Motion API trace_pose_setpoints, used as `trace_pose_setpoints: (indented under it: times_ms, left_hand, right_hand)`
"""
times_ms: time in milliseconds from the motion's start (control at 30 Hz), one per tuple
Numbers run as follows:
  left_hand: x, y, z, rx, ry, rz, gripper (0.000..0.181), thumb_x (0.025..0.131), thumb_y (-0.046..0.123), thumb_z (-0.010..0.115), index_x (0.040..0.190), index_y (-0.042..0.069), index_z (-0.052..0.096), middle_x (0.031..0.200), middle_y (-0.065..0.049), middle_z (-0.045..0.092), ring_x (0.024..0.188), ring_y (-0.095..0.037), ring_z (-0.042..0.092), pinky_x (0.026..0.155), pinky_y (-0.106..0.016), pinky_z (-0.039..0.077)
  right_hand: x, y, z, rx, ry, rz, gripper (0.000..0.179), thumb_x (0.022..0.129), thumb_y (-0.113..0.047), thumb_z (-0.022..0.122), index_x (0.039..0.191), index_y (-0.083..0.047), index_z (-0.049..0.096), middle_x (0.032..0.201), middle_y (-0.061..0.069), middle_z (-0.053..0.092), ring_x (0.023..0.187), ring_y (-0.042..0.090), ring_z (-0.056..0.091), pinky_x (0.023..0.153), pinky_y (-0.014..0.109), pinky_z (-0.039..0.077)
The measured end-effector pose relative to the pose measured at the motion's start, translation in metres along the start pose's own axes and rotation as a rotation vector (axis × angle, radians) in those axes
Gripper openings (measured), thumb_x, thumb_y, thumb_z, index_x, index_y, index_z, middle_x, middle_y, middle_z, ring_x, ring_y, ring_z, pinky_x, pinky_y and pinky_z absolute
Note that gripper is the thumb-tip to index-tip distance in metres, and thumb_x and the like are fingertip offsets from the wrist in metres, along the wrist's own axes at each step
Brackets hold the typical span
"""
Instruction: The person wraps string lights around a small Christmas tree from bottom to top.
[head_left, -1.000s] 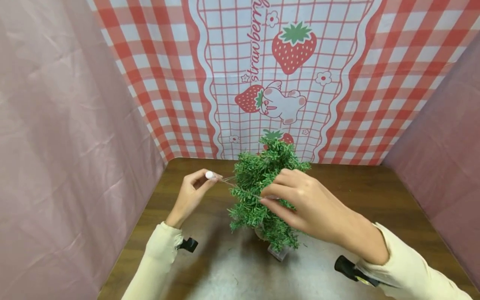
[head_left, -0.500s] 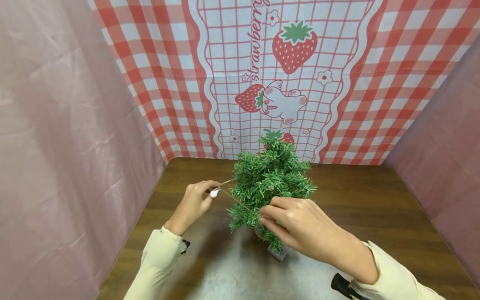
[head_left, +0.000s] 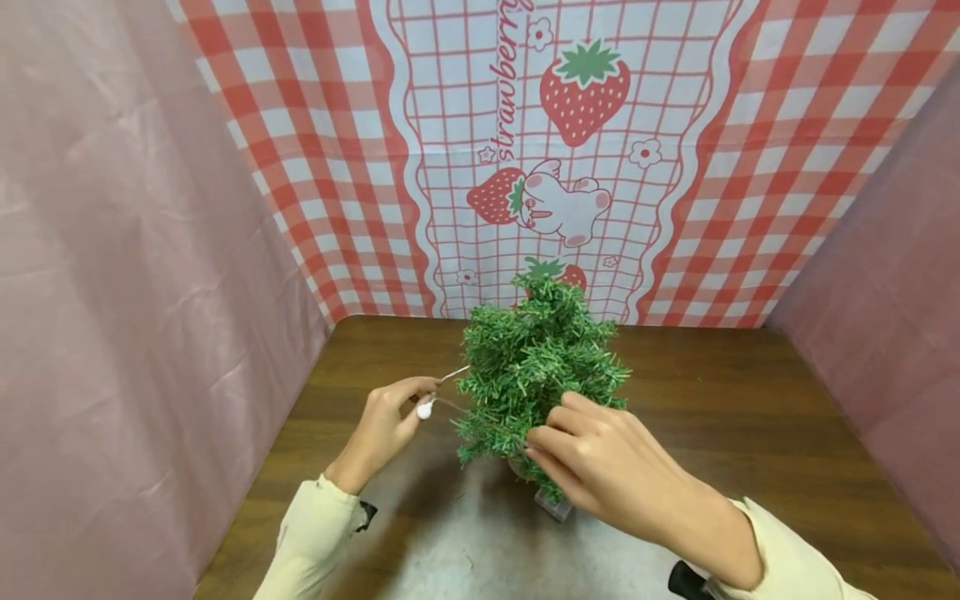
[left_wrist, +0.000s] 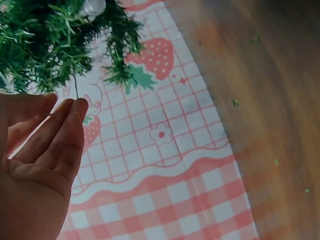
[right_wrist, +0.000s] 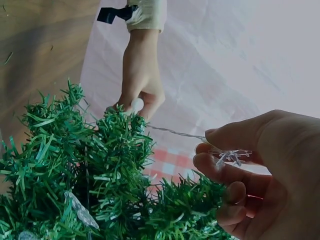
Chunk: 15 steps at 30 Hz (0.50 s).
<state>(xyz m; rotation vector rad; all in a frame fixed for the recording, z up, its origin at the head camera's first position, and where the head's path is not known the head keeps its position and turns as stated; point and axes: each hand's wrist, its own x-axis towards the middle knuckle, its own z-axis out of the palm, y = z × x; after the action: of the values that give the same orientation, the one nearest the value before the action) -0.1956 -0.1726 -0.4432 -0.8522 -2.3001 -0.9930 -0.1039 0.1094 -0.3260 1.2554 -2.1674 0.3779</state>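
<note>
A small artificial Christmas tree (head_left: pixel 536 358) stands on the table between my hands. My left hand (head_left: pixel 384 433), at its left side, pinches a thin wire; a small white ball (head_left: pixel 424 410) hangs by the fingertips. My right hand (head_left: pixel 615 467) is in front of the lower branches, thumb and fingers pinching the same kind of twisted wire (right_wrist: pixel 175 132). A clear snowflake ornament (right_wrist: pixel 232 157) shows by those fingers in the right wrist view. Another clear, flat ornament (right_wrist: pixel 82 212) hangs among the branches, and a clear ball (left_wrist: pixel 93 6) shows in the left wrist view.
The tree's greyish block base (head_left: pixel 553 506) shows below the branches on the brown wooden table (head_left: pixel 720 392). A red checked strawberry cloth (head_left: pixel 352 167) hangs behind, with pink curtains (head_left: pixel 150 292) at the sides. Tiny green bits (left_wrist: pixel 235 102) lie on the wood.
Both hands have moved down, the right one from mid-tree to the lower branches. The white ball has gone down with the left hand. The tree stands where it was.
</note>
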Motion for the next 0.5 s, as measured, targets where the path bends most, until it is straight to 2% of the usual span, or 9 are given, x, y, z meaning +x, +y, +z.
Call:
trace_pose_setpoints:
  times_ms: [200, 333, 500]
  left_hand:
    - [-0.007, 0.014, 0.001, -0.06, 0.025, 0.028, 0.012, 0.087, 0.007, 0.057, 0.096, 0.009, 0.065, 0.103, -0.007, 0.064, 0.086, -0.01, 0.059, 0.072, -0.024, 0.05]
    - [-0.007, 0.028, 0.001, -0.102, 0.058, 0.059, 0.011, 0.086, 0.007, 0.057, 0.093, 0.01, 0.065, 0.103, -0.005, 0.064, 0.091, -0.01, 0.059, 0.072, -0.021, 0.049]
    - [-0.004, 0.046, 0.002, -0.137, 0.089, 0.115, 0.011, 0.085, 0.004, 0.058, 0.093, 0.007, 0.065, 0.101, -0.004, 0.063, 0.094, -0.013, 0.058, 0.079, -0.021, 0.047]
  right_hand:
    - [-0.003, -0.003, -0.018, 0.027, 0.041, -0.024, 0.007, 0.081, -0.015, 0.057, 0.077, -0.016, 0.063, 0.072, -0.01, 0.049, 0.065, 0.003, 0.035, 0.052, 0.01, 0.029]
    - [-0.011, -0.001, -0.028, 0.043, 0.074, -0.003, 0.01, 0.085, -0.017, 0.055, 0.081, -0.018, 0.064, 0.075, -0.01, 0.05, 0.065, 0.0, 0.038, 0.052, 0.009, 0.031]
    - [-0.021, 0.006, -0.039, 0.085, 0.151, 0.036, 0.004, 0.083, -0.017, 0.061, 0.084, -0.017, 0.065, 0.078, -0.011, 0.052, 0.065, -0.002, 0.043, 0.054, 0.007, 0.034]
